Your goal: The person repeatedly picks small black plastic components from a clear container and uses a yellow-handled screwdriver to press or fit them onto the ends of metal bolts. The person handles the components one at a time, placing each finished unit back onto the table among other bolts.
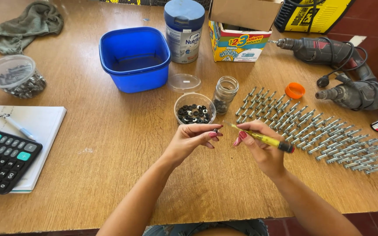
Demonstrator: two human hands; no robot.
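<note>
Tiny part (215, 130) half-hidden in left hand (192, 140) fingertips

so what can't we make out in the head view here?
- Small part pinched in the left hand: too small, fingers cover it.
- Yellow screwdriver tip: too thin to tell, right hand wraps the shaft.
- Cardboard box contents: hidden by its flap.
- Blue tub bottom: shadowed.

yellow-handled screwdriver (263, 140) tilted, small dark washer (215, 130) pinched
</note>
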